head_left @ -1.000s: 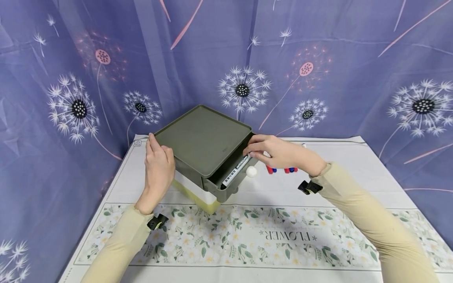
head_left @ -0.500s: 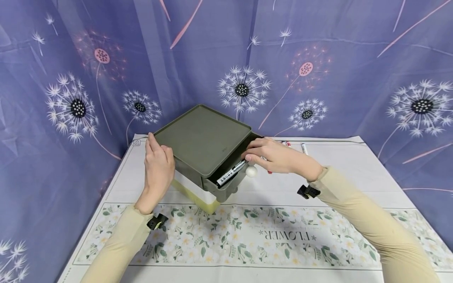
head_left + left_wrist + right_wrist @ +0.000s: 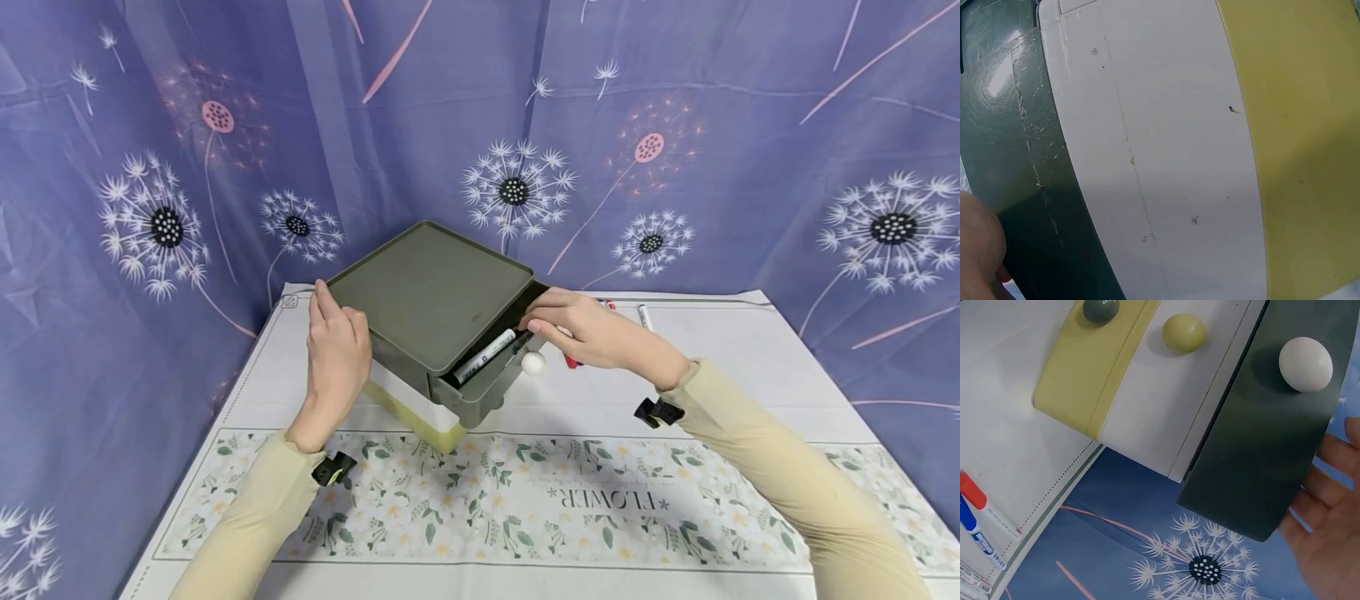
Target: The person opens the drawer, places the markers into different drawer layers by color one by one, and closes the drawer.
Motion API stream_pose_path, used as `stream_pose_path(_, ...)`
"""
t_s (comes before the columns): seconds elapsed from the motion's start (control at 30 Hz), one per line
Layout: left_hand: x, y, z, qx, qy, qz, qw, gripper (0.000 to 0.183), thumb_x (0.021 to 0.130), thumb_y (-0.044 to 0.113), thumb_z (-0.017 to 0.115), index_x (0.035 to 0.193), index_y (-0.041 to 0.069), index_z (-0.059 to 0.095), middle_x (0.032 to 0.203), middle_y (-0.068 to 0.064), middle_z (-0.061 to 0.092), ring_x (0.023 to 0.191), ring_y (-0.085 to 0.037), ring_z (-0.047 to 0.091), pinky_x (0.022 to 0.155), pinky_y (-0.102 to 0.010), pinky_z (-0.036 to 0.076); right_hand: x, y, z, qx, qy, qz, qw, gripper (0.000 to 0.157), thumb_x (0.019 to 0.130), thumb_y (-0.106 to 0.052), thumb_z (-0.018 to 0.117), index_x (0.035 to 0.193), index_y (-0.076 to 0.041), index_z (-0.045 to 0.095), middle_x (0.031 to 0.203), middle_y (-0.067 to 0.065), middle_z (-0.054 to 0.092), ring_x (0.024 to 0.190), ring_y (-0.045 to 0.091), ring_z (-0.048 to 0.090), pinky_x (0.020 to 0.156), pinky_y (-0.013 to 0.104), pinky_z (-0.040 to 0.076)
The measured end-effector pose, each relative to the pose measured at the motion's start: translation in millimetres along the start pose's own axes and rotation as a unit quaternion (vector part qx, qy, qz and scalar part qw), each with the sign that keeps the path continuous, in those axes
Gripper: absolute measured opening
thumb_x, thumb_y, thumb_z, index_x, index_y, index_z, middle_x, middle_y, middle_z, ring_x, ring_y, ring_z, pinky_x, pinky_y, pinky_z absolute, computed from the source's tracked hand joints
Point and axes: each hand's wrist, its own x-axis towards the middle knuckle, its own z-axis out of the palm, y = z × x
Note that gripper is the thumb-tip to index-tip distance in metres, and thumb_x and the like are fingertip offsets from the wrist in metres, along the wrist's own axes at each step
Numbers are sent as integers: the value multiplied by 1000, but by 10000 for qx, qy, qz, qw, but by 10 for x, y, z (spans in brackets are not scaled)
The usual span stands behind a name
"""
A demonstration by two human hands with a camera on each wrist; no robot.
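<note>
A drawer cabinet (image 3: 435,292) with a dark green top stands turned at an angle on the table. Its green top drawer (image 3: 480,404), which has a white knob (image 3: 533,363), is pulled partly out. Inside that drawer lies a white marker (image 3: 486,357), slanting beside the cabinet's top edge. My right hand (image 3: 577,327) reaches over the drawer's far end, fingertips dipping inside near the marker's end; in the right wrist view its fingers (image 3: 1329,484) lie loosely behind the drawer front. Straight-fingered, my left hand (image 3: 339,358) rests against the cabinet's left side.
Below are a white drawer (image 3: 1166,394) with a yellow knob and a yellow drawer (image 3: 1079,381) with a green knob. Several markers, including a red-capped one (image 3: 988,503) and a blue-capped one (image 3: 982,534), lie beyond my right hand. A patterned curtain (image 3: 720,125) hangs behind.
The marker has shifted from the drawer's front wall back toward the cabinet, away from my right fingers. My right hand has dropped slightly. The left hand stays in place.
</note>
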Motion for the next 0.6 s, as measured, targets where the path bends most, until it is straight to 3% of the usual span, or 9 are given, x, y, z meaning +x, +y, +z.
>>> stream_pose_path(0.27,2,7,-1,12,-29,-13,10000,55,94,18,26,140,-12,20,138,-36,30,104,-54,51,84,-55,45,-70,-16,16,-11,1152,-394,9926,22,92,-13,48,98,-5,68,99,4,64,97,16,54,87,29,41)
stream_pose_path(0.6,-1,9,-6,-1,-115,-68,9999,55,94,18,25,140,-12,19,139,-36,29,107,-53,49,86,-55,44,-114,-75,161,-242,2090,-547,9761,20,80,0,55,98,-3,65,95,7,62,86,15,52,78,19,38)
